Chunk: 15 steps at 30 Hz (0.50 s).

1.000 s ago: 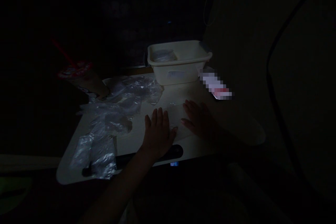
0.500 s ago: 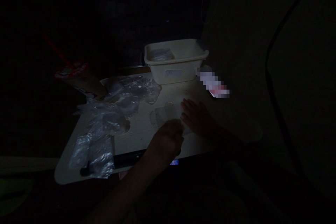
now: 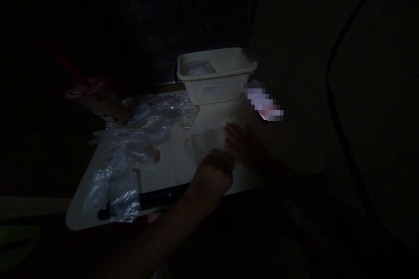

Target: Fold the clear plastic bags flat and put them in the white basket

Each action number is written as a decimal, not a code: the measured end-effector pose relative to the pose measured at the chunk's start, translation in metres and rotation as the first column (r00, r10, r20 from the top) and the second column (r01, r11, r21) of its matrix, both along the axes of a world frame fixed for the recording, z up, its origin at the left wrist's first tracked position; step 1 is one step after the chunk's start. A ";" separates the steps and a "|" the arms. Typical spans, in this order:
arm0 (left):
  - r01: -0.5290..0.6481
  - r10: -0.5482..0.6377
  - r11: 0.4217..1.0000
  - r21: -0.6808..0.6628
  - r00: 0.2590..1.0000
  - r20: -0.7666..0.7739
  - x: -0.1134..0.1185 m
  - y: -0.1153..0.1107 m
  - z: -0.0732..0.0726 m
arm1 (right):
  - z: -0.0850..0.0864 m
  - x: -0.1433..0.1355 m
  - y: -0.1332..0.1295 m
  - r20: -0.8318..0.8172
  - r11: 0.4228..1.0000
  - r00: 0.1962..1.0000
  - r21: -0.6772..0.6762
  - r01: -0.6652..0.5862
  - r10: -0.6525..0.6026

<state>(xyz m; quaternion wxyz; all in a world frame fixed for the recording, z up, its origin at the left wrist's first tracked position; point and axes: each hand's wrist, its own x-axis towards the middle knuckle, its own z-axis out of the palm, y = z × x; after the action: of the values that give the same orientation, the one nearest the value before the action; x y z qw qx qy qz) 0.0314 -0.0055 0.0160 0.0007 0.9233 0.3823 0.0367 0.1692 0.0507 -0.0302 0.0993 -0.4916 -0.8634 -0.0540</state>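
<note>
The scene is very dark. My right hand (image 3: 240,144) lies open with its fingers stretched out over the right side of a thin clear plastic bag (image 3: 203,140) on the small white table (image 3: 170,159). Close beside it, my left hand (image 3: 213,178) is curled closed over the bag's near edge, its fingers turned away and partly lost in shadow. Whatever it grips, if anything, is hidden. A heap of crumpled clear plastic bags (image 3: 147,133) spreads to the left of both hands.
A cream plastic tub (image 3: 214,89) with folded clear plastic inside stands at the table's back. Right of it lies a lit phone (image 3: 263,102). A lidded drink cup (image 3: 104,107) with a red straw leans at left. A dark bar (image 3: 160,197) runs along the front edge.
My left hand has shifted slightly right and turned. My right hand stays almost in place, its fingers a little closer together. The whole view has drifted slightly.
</note>
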 end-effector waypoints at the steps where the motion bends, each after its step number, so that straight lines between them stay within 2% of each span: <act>1: -0.007 0.007 1.000 0.004 1.000 0.001 0.000 0.000 -0.001 | 0.000 0.000 0.000 -0.001 1.000 1.000 0.000 0.001 -0.001; 11: -0.006 0.005 0.999 0.034 1.000 0.008 0.000 0.001 -0.003 | -0.001 0.000 0.000 -0.037 1.000 0.999 0.012 -0.010 0.010; 15: -0.027 0.027 1.000 0.012 0.999 0.020 -0.004 0.003 -0.001 | -0.008 0.002 0.006 -0.153 0.999 0.988 -0.037 0.011 -0.017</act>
<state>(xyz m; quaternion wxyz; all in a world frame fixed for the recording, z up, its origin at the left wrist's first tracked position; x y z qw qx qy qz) 0.0279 -0.0023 0.0148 -0.0018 0.9177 0.3943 0.0481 0.1716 0.0563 -0.0379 0.1564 -0.5020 -0.8506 -0.0013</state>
